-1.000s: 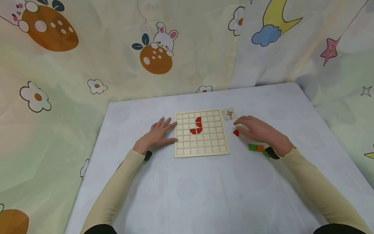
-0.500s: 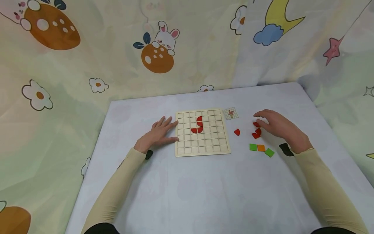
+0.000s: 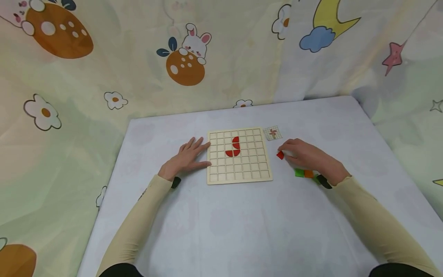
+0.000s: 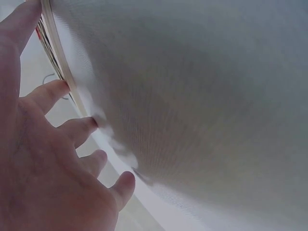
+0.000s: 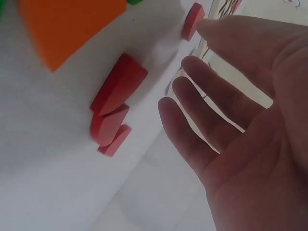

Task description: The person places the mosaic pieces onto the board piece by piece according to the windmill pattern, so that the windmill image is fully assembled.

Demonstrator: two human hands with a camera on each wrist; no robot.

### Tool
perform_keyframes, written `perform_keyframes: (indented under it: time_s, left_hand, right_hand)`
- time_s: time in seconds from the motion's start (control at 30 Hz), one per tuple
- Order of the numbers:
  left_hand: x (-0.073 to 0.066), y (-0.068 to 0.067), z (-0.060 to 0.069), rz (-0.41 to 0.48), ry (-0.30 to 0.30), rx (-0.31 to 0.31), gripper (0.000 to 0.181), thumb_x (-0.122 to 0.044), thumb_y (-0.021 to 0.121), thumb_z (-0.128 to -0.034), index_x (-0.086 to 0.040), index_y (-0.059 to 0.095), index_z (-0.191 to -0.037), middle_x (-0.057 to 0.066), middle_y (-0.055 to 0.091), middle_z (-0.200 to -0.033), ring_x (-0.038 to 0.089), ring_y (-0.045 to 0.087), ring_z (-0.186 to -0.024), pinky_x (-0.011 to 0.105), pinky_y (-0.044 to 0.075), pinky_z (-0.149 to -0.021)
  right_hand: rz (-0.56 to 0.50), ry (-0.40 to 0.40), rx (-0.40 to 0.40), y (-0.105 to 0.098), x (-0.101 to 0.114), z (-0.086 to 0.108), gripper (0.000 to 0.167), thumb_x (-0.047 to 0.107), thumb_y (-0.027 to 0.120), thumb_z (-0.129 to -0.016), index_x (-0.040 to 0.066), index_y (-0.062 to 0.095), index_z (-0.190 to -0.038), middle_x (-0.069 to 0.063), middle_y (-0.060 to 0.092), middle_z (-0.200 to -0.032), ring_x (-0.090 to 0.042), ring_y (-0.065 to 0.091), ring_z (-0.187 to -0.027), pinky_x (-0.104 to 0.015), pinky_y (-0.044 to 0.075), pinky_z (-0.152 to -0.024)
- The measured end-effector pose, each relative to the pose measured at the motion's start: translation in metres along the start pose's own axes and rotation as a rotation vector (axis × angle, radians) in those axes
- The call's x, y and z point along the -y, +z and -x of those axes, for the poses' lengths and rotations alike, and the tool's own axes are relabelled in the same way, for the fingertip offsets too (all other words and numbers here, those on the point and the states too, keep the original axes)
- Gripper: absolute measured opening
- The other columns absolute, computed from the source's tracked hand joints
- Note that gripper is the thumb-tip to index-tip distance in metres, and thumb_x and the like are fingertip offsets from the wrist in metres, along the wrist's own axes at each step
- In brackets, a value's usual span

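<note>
A square wooden grid board [image 3: 242, 167] lies on the table with several red quarter-circle pieces [image 3: 236, 146] set in its cells. My left hand [image 3: 185, 158] rests at the board's left side, fingers spread, and its thumb and a fingertip touch the edge. To the right of the board, my right hand [image 3: 308, 154] has its thumb and index fingertips at a loose red piece [image 3: 280, 155]. The right wrist view shows the thumb against this red piece [image 5: 193, 21], its other fingers extended; whether it is pinched is hidden. Red pieces [image 5: 115, 89] lie beneath the palm.
A small pattern card [image 3: 272, 133] lies by the board's upper right corner. Green [image 3: 299, 172] and orange [image 3: 308, 174] square pieces sit below the right hand, partly covered by the wrist. A printed cloth [image 3: 138, 69] hangs behind the white table [image 3: 221, 223].
My right hand moved right to the cluster of red pieces, then back left to the single red piece, covering the cluster again. My left hand stays at the board's edge.
</note>
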State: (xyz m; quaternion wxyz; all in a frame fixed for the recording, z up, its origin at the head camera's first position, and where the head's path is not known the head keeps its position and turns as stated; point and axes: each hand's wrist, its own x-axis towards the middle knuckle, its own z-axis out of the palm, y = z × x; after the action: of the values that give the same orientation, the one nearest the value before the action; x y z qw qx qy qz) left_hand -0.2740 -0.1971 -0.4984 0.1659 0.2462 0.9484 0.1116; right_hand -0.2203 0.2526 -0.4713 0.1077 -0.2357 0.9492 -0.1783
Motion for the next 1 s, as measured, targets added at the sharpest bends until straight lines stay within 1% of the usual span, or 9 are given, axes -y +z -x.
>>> perform_keyframes:
  time_s: [0.13,0.3,0.37,0.5,0.67,0.77,0.93,1.0]
  left_hand:
    - [0.0000,0.0008,-0.0005,0.005,0.004,0.000,0.089,-0.075,0.052,-0.0895,-0.035,0.018,-0.161,0.002,0.005,-0.171,0.030,-0.008,-0.158,0.058,0.007,-0.124]
    - [0.0008,0.0005,-0.0005,0.007,0.009,-0.005,0.089,-0.075,0.052,-0.0895,-0.034,0.020,-0.161,0.003,0.006,-0.171,0.032,-0.006,-0.158,0.059,0.008,-0.124]
    - [0.0011,0.0005,-0.0004,0.007,0.010,-0.006,0.090,-0.076,0.051,-0.0890,-0.034,0.020,-0.161,0.003,0.006,-0.171,0.032,-0.006,-0.158,0.059,0.008,-0.124]
    - [0.0016,0.0009,-0.0007,0.011,0.014,-0.007,0.090,-0.077,0.052,-0.0883,-0.034,0.020,-0.161,0.004,0.006,-0.171,0.033,-0.006,-0.158,0.059,0.008,-0.124]
    - [0.0019,0.0010,-0.0017,0.012,0.014,-0.006,0.091,-0.076,0.052,-0.0885,-0.033,0.020,-0.161,0.004,0.006,-0.171,0.033,-0.005,-0.158,0.059,0.009,-0.124]
    - [0.0019,0.0009,-0.0015,0.015,0.012,-0.006,0.090,-0.076,0.052,-0.0885,-0.034,0.020,-0.161,0.003,0.006,-0.171,0.032,-0.006,-0.158,0.059,0.009,-0.124]
    - [0.0023,0.0009,-0.0009,0.017,0.012,-0.003,0.090,-0.077,0.052,-0.0884,-0.034,0.020,-0.161,0.003,0.006,-0.171,0.032,-0.006,-0.158,0.059,0.009,-0.124]
    - [0.0027,0.0009,-0.0009,0.020,0.014,-0.003,0.090,-0.076,0.052,-0.0885,-0.034,0.019,-0.161,0.003,0.005,-0.171,0.032,-0.006,-0.158,0.059,0.008,-0.124]
  right_hand:
    - [0.028,-0.038,-0.007,0.0049,0.0030,-0.0020,0.028,0.005,0.056,-0.096,0.013,0.071,-0.118,-0.004,0.065,-0.123,-0.026,0.054,-0.117,-0.045,0.049,-0.097]
    - [0.048,-0.057,-0.041,0.0072,0.0062,-0.0023,0.025,0.003,0.062,-0.094,0.011,0.072,-0.116,-0.007,0.064,-0.121,-0.027,0.056,-0.114,-0.043,0.051,-0.095]
    - [0.060,-0.060,-0.059,0.0074,0.0072,-0.0023,0.023,0.005,0.065,-0.094,0.011,0.072,-0.115,-0.007,0.064,-0.119,-0.027,0.056,-0.111,-0.043,0.052,-0.091]
    - [0.065,-0.054,-0.068,0.0082,0.0076,-0.0029,0.020,0.008,0.069,-0.093,0.010,0.072,-0.114,-0.008,0.064,-0.118,-0.027,0.057,-0.110,-0.042,0.053,-0.090]
    - [0.040,-0.028,-0.049,0.0087,0.0080,-0.0032,0.024,0.007,0.065,-0.095,0.008,0.071,-0.119,-0.011,0.064,-0.121,-0.029,0.056,-0.114,-0.046,0.051,-0.096]
    - [0.033,-0.017,-0.046,0.0090,0.0079,-0.0024,0.026,0.009,0.066,-0.095,0.008,0.070,-0.120,-0.011,0.064,-0.123,-0.030,0.055,-0.116,-0.047,0.051,-0.097]
    - [0.041,-0.019,-0.051,0.0094,0.0071,-0.0021,0.024,0.012,0.070,-0.094,0.007,0.071,-0.118,-0.011,0.064,-0.122,-0.030,0.056,-0.114,-0.046,0.051,-0.096]
    - [0.057,-0.008,-0.048,0.0097,0.0067,-0.0035,0.023,0.015,0.070,-0.094,0.006,0.071,-0.115,-0.011,0.064,-0.121,-0.029,0.056,-0.112,-0.046,0.051,-0.095]
